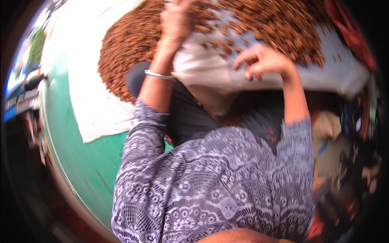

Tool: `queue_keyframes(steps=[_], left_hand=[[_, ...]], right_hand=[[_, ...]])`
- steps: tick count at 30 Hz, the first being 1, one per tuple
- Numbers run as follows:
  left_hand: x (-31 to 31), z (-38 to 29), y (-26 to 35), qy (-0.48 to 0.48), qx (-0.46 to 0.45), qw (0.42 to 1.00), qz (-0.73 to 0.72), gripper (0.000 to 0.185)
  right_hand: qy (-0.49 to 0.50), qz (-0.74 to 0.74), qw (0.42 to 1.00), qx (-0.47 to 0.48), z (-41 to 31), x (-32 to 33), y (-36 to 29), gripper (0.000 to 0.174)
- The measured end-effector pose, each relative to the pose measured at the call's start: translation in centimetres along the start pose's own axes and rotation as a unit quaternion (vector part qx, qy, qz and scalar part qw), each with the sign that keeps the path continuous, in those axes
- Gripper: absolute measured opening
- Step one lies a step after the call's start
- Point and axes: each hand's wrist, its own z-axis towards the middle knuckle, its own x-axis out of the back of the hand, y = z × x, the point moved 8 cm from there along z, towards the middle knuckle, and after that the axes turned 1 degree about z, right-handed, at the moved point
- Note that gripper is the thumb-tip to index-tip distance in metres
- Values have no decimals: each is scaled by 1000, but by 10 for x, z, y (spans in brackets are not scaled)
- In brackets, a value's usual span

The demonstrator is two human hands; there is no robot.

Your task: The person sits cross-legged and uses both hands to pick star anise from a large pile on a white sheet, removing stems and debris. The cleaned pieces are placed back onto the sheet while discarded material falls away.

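My left hand (pixel 177 25), a pale bangle on its wrist, reaches to the top edge of the view beside a broad heap of small brown dried nuts or seeds (pixel 130 45). Motion blur hides whether its fingers hold anything. Bent and apart, the fingers of my right hand (pixel 263 60) hang over a pale plastic sheet (pixel 200 62), with nothing visible in them. Just beyond that hand lies a second heap of brown pieces (pixel 273 24), which look larger. Loose brown pieces (pixel 225 45) are scattered on the sheet between both hands.
White cloth (pixel 88 91) lies under the left heap, on a green surface (pixel 65 145). My dark-trousered leg (pixel 190 118) is bent against that heap. Red fabric (pixel 349 33) borders the far right. A beige sack (pixel 326 126) and blurred clutter are at lower right.
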Motion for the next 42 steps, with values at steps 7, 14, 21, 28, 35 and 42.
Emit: queue_keyframes(steps=[7, 14, 21, 28, 35, 42], left_hand=[[-69, -36, 32, -386, 137, 886, -217, 45], [-73, -56, 60, -381, 167, 819, -395, 25], [-42, -9, 13, -201, 277, 809, -478, 13], [-28, -49, 77, -561, 226, 663, -440, 16], [-63, -66, 64, -549, 173, 740, -349, 23], [-42, -49, 45, -359, 235, 831, -354, 36]], right_hand=[[389, -394, 825, 107, 33, 0, 30, 16], [500, -26, 852, 155, 32, 46, 55, 11], [204, 336, 877, 275, 32, 71, 25, 19], [194, -1, 979, -65, -23, 50, 49, 20], [461, -461, 756, -61, 27, 67, 47, 20], [519, -220, 823, 67, 19, 42, 39, 13]])
